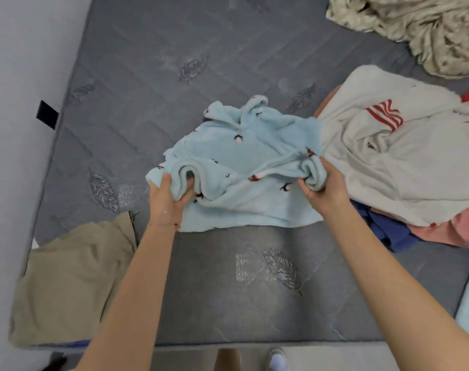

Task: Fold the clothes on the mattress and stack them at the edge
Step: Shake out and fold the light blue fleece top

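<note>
Pale-blue fleece hoodie (241,148) lies mid-mattress (147,76), hood pointing away from the person and hem nearest them, so its long axis runs straight out from the body. Both grips are clenched on the bunched fold across its middle, the left grip (169,199) at one side and the right grip (327,186) at the other, equally near. I'd judge the next fold goes lengthwise. A folded beige garment (75,277) sits at the near-left edge, closer to the left grip.
</note>
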`<action>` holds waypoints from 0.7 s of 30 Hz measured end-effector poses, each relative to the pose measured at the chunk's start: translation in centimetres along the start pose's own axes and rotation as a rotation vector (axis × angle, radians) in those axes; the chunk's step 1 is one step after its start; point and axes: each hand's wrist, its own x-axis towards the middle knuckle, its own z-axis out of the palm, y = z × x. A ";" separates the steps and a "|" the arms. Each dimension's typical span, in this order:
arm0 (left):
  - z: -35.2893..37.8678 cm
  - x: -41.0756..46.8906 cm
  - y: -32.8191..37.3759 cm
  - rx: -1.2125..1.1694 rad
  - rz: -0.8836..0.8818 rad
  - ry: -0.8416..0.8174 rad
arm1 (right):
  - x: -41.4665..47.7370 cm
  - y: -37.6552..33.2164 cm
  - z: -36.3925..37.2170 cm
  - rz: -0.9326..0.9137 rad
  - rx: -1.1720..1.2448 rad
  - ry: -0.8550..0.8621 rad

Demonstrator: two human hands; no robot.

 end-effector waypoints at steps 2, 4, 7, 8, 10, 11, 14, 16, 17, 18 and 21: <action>0.5 3.0 1.5 -0.014 -0.023 -0.020 | 1.9 -1.3 2.4 -0.065 0.081 -0.028; 1.0 5.8 2.6 -0.039 -0.054 -0.007 | 3.7 -2.6 4.3 -0.127 0.111 0.013; 1.6 9.8 3.8 -0.061 -0.070 0.017 | 6.3 -4.3 6.3 -0.168 0.136 0.061; 1.9 11.0 4.0 -0.056 -0.070 0.029 | 7.2 -4.8 6.8 -0.173 0.150 0.075; 2.3 13.3 4.3 -0.062 -0.076 0.050 | 9.1 -5.6 7.9 -0.179 0.179 0.074; 2.6 14.4 4.4 -0.066 -0.079 0.052 | 10.1 -5.9 8.4 -0.179 0.189 0.051; 3.5 17.0 3.7 -0.047 -0.086 0.032 | 13.1 -6.4 9.0 -0.180 0.107 -0.041; 4.0 17.9 2.7 0.044 -0.099 0.040 | 14.6 -6.3 9.0 -0.191 -0.067 -0.076; 4.2 18.3 2.0 0.104 -0.095 0.050 | 15.4 -6.1 8.8 -0.186 -0.169 -0.076; 4.3 18.6 1.3 0.143 -0.094 0.057 | 16.3 -5.9 8.5 -0.181 -0.274 -0.054; 3.8 18.9 -1.0 0.250 -0.033 0.058 | 18.3 -4.8 6.6 -0.251 -0.631 0.085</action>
